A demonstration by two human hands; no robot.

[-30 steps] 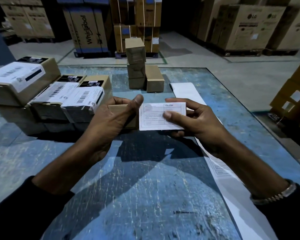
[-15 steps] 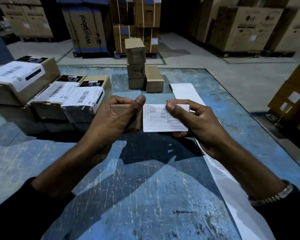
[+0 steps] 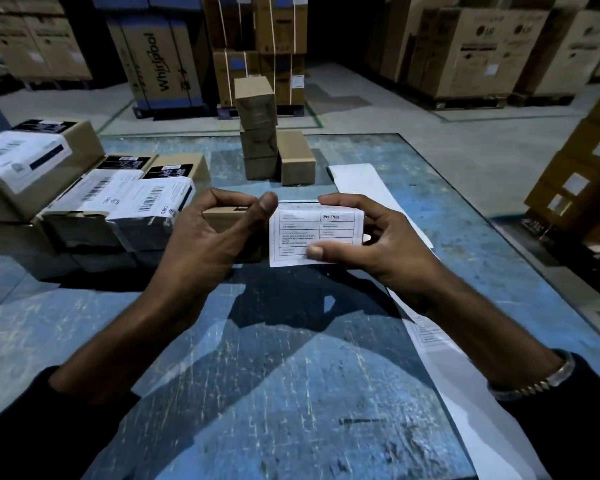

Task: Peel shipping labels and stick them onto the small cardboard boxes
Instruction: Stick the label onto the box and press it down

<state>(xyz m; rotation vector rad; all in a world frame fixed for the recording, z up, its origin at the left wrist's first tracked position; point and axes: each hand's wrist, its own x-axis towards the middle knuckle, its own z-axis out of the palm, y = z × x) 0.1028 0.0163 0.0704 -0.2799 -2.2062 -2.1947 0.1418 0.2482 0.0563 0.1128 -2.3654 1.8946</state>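
Both hands around box, label

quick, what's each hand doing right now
Left hand: grips a small cardboard box.
Right hand: pinches a shipping label between thumb and fingers, beside the box.

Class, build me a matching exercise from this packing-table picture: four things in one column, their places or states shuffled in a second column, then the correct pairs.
Things
1. shipping label
2. small cardboard box
3. backing strip
4. stack of plain boxes

Places or states
A. lying along the table's right side
B. gripped in the left hand
C. standing at the table's far edge
D. pinched in the right hand

Pairs: 1-D, 2-B, 3-A, 4-C
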